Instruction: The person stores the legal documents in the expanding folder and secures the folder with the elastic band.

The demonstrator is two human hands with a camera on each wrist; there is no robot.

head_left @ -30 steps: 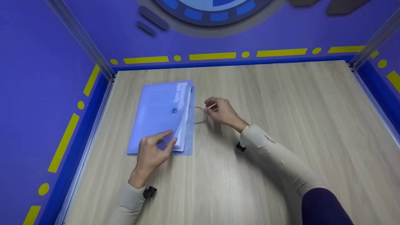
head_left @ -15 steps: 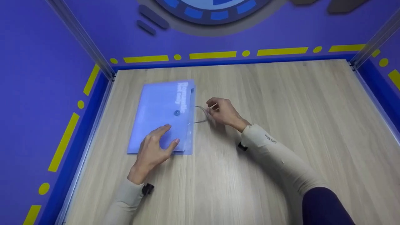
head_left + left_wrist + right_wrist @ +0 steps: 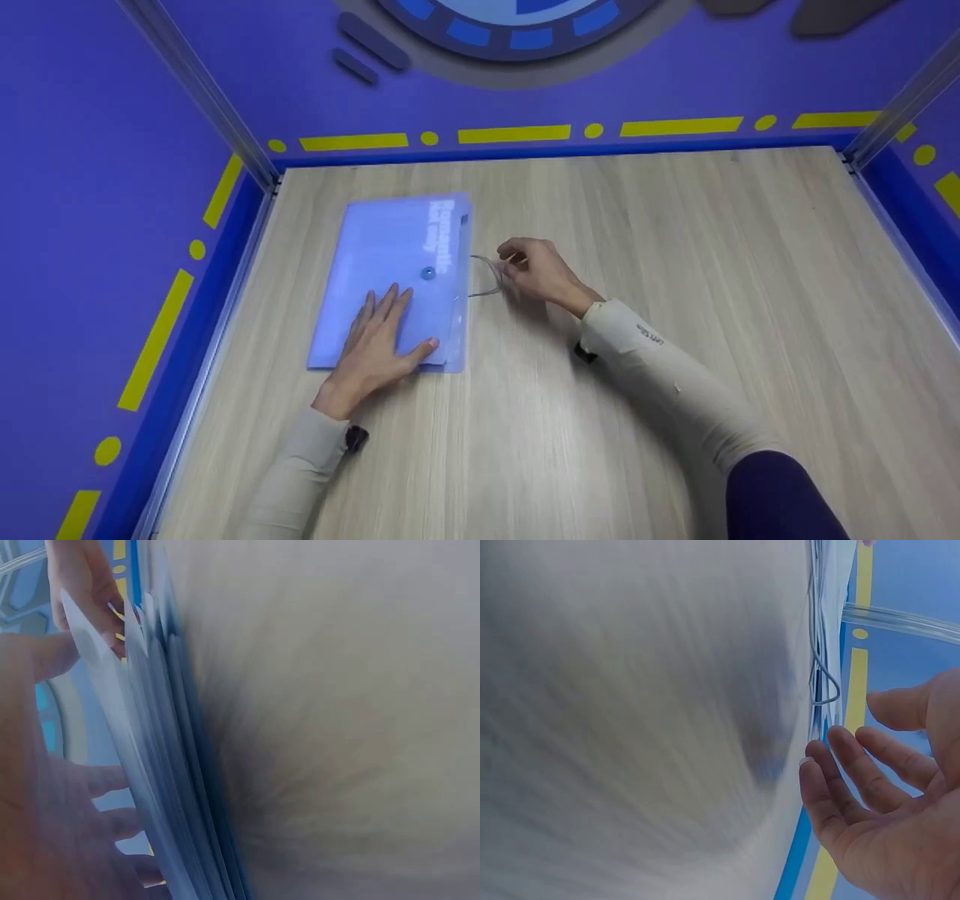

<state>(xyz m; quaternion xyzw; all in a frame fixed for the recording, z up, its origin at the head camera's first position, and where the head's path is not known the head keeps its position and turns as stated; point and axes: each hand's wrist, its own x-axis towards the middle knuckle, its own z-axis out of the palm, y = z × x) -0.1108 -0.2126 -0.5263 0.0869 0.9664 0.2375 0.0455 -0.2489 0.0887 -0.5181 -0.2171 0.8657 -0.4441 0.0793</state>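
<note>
A translucent blue document folder (image 3: 375, 232) lies on the table, its flap down, with a round button (image 3: 428, 273) and white lettering near the right edge. My left hand (image 3: 373, 346) rests on its lower part, fingers spread. In the left wrist view, several thin layers (image 3: 172, 742) show along the folder's edge. A thin elastic cord (image 3: 495, 279) loops out from the right side. Beside this loop is my right hand (image 3: 541, 268), fingers loosely bent. In the right wrist view those fingers hold nothing, and the cord (image 3: 829, 694) stands apart from them.
The wood-grain table (image 3: 675, 247) extends right of the folder and in front of it. Blue panels with yellow marks (image 3: 514, 135) enclose the back and sides. A metal post (image 3: 202, 90) rises at the back left corner.
The folder's flap, lifted at its lower right a second ago, now lies flat over the papers. My left hand has gone from handling the flap to resting flat. My right hand has barely moved.
</note>
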